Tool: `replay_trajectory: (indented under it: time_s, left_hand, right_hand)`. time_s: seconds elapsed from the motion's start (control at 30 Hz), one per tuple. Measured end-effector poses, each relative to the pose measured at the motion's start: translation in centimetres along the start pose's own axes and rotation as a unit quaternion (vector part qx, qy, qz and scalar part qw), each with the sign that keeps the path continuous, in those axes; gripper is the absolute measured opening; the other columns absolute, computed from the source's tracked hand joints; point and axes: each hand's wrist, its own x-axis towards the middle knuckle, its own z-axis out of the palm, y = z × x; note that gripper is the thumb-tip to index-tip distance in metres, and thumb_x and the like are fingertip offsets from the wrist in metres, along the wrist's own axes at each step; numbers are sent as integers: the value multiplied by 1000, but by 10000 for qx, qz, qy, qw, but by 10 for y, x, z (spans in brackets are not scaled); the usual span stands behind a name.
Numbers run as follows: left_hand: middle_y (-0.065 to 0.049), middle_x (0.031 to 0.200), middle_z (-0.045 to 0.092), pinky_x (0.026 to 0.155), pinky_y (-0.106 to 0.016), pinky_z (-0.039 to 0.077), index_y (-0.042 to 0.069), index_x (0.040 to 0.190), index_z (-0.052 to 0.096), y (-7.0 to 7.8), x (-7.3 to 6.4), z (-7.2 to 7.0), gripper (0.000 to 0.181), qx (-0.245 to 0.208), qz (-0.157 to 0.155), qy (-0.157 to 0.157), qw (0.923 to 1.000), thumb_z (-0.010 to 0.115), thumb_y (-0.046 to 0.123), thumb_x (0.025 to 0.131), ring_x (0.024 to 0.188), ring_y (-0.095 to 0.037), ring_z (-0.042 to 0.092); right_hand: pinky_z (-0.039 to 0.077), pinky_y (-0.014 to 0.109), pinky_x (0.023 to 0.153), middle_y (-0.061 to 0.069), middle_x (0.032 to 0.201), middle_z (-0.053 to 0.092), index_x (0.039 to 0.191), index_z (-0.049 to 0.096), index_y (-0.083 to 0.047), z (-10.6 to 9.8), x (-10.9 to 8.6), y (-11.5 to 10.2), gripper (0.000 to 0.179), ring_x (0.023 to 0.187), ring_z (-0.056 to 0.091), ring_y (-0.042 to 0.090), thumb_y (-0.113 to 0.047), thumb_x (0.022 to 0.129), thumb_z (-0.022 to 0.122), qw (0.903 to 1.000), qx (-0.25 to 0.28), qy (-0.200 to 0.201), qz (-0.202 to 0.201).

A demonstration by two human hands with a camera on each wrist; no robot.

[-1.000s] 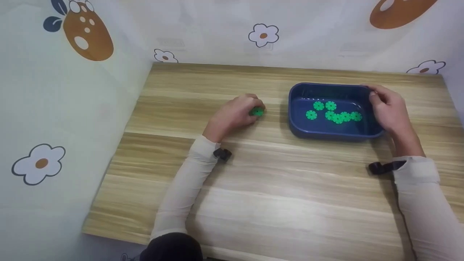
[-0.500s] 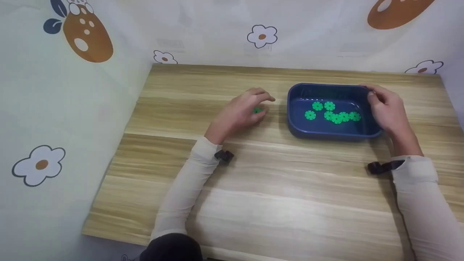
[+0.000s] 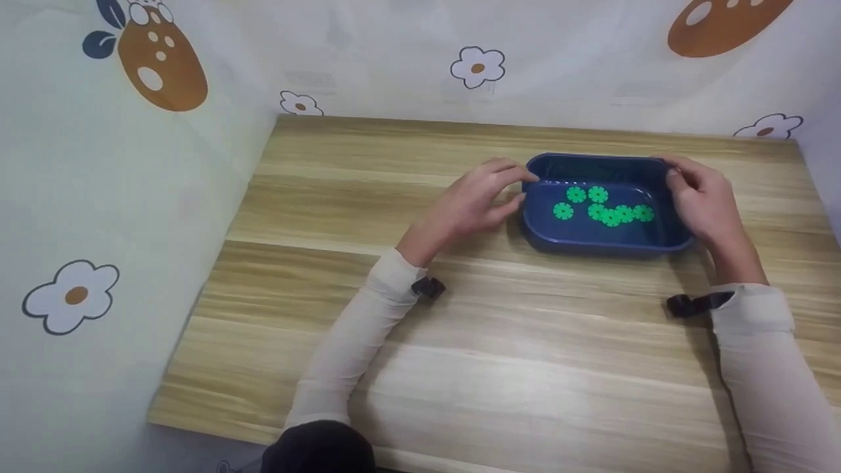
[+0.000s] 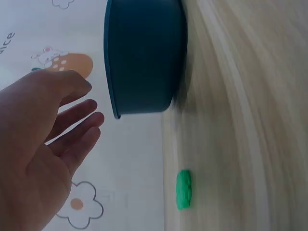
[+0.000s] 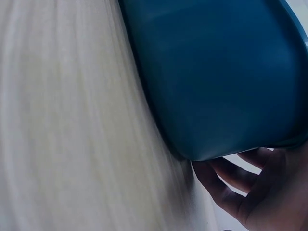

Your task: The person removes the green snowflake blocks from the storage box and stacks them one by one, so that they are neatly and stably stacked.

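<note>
A dark blue plastic tub (image 3: 611, 248) stands on the table, with several green notched discs (image 3: 576, 194) lying flat on its floor. At its right end my right hand (image 3: 704, 200) grips the wall, thumb over the rim and fingers along the outside. My left hand (image 3: 474, 200) hovers at the tub's left rim with fingers spread and nothing held. In the left wrist view a gap shows between those fingers (image 4: 77, 120) and the tub's wall (image 4: 142, 62). A green piece (image 4: 183, 189) lies on the table outside the tub; my left hand hides it in the head view.
The wood-grain table (image 3: 315, 276) meets a patterned wall covering (image 3: 394, 59) along its back and left edges. Dark wrist mounts (image 3: 428, 288) stick out from both cuffs. A black rounded object (image 3: 318, 448) shows at the bottom edge.
My left hand let go of the green piece on the table, opened its fingers and moved right to the tub's left rim. My right hand keeps its grip on the tub.
</note>
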Motion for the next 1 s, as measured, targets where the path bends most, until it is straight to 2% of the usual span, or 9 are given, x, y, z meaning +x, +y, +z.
replay_trajectory:
  time_s: [0.17,0.3,0.43,0.6,0.77,0.9,1.0]
  left_hand:
    - [-5,147,68,119,-22,46,13,145,67,10,12,11,38,-205,88,-224,9995,64,21,109,139,-17,62]
    - [-4,148,68,118,-23,47,14,147,65,16,21,20,39,-209,26,-406,9990,63,24,110,137,-16,63]
    - [-3,147,68,116,-23,49,15,148,65,20,32,28,40,-240,-194,-587,9978,63,26,110,133,-14,63]
    - [-3,146,69,115,-23,50,12,146,67,26,51,32,40,-228,-580,-984,9932,64,26,109,130,-13,63]
    - [-5,143,72,107,-24,54,10,144,69,32,71,33,40,-72,-928,-1363,9863,66,27,108,121,-13,64]
    - [-3,137,74,101,-26,57,12,142,71,35,84,38,39,277,-1166,-1564,9804,67,28,106,114,-12,65]
    - [-1,132,75,97,-30,58,15,139,73,34,88,45,37,686,-1255,-1520,9780,70,29,105,109,-12,65]
  right_hand:
    - [37,38,127,15,157,61,153,64,-19,-1,0,1,48,145,54,22,-37,115,39,10000,-25,1,-30]
    - [38,40,127,15,156,62,152,64,-21,0,-1,1,48,144,55,23,-38,115,40,10000,-27,38,-16]
    - [39,39,126,15,154,63,151,65,-22,0,-2,0,47,142,57,22,-39,114,41,10000,-59,74,-5]
    - [39,40,124,14,153,64,151,66,-23,0,-2,0,47,140,58,21,-39,114,41,9999,-50,101,45]
    - [38,47,127,14,156,62,152,65,-25,-1,-1,-1,48,142,56,25,-39,115,39,9999,11,51,107]
    - [36,53,129,15,157,61,153,64,-24,0,0,-1,49,144,55,30,-38,115,37,9999,57,-1,132]
    - [38,47,128,14,155,62,152,65,-23,2,0,-2,48,142,56,27,-38,115,39,9999,32,74,68]
